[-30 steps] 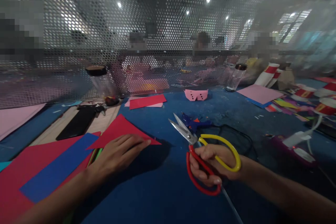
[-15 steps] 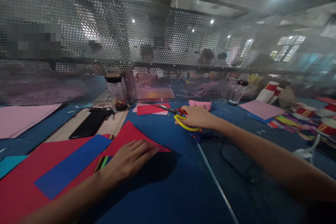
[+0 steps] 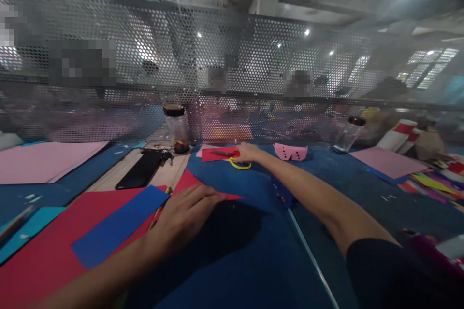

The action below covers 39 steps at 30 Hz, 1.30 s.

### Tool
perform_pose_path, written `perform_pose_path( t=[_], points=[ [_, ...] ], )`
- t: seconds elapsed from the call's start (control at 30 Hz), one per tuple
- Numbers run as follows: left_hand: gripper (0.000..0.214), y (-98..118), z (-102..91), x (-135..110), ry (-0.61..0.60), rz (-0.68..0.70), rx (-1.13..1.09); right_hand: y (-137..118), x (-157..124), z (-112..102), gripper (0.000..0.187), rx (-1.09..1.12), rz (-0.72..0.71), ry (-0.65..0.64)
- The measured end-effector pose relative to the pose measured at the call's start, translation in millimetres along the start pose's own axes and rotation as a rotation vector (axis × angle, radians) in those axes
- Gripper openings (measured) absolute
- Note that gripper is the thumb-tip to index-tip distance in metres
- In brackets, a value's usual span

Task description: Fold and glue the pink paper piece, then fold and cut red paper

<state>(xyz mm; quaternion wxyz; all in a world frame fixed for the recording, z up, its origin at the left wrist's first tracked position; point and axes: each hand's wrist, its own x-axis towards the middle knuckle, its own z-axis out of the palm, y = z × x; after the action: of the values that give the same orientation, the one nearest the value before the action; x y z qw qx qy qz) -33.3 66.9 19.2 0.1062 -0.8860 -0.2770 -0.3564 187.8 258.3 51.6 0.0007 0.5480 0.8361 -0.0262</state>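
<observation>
My left hand (image 3: 190, 205) has its fingers pressed together on the edge of a red paper triangle (image 3: 185, 181), covering much of it. At the far side of the table, my right hand (image 3: 248, 152) is closed at the handle of the scissors (image 3: 240, 166). One yellow handle loop shows below the hand, and the dark blades point left over a small red sheet (image 3: 207, 155). The fingertips of the right hand are partly hidden. A long blue paper strip (image 3: 121, 224) lies on a large red sheet (image 3: 32, 275) beside my left forearm.
A black phone (image 3: 139, 171) and a lidded jar (image 3: 176, 130) stand left of centre. A pink cut-out with dark dots (image 3: 290, 152) is beyond my right forearm. A glue stick (image 3: 311, 260) points toward me. A perforated metal screen (image 3: 235, 58) runs behind the table.
My right hand has moved the scissors away from me and left, down to the small red sheet. My left hand stays at the triangle. The whole view has shifted slightly.
</observation>
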Motion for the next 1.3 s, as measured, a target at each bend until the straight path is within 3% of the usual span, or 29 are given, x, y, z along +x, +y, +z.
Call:
perform_pose_path(
  t=[0.13,0.27,0.3,0.4,0.53,0.67,0.77,0.87,1.07,1.3],
  points=[
    [0.018,-8,-10.8,12,0.147,-0.114,-0.027,-8,-32,-10,0.032,0.093,-0.054,0.233],
    [0.007,-9,-36.4,31,0.322,-0.392,-0.14,-23,-81,-25,0.018,0.221,-0.114,0.418],
    [0.007,-9,-43.8,34,0.356,-0.516,-0.194,-28,-94,-28,0.017,0.25,-0.135,0.445],
    [0.014,-11,-61.5,40,0.407,-0.676,-0.289,-46,-127,-30,0.013,0.328,-0.222,0.489],
    [0.026,-18,-68.4,41,0.462,-0.876,-0.619,-77,-151,-27,0.02,0.497,-0.459,0.522],
    [0.03,-15,-65.8,44,0.477,-0.974,-0.895,-107,-155,-23,0.038,0.516,-0.548,0.521],
    [0.032,-7,-66.5,47,0.477,-1.036,-1.112,-119,-153,-20,0.052,0.534,-0.52,0.54],
    [0.033,-2,-68.5,48,0.457,-1.049,-1.187,-123,-153,-18,0.059,0.564,-0.456,0.554],
    [0.029,-1,-66.7,46,0.364,-1.122,-1.331,-122,-158,-19,0.062,0.631,-0.422,0.54],
    [0.023,-1,-67.3,41,0.245,-1.099,-1.319,-121,-163,-20,0.051,0.742,-0.451,0.555]
  ],
)
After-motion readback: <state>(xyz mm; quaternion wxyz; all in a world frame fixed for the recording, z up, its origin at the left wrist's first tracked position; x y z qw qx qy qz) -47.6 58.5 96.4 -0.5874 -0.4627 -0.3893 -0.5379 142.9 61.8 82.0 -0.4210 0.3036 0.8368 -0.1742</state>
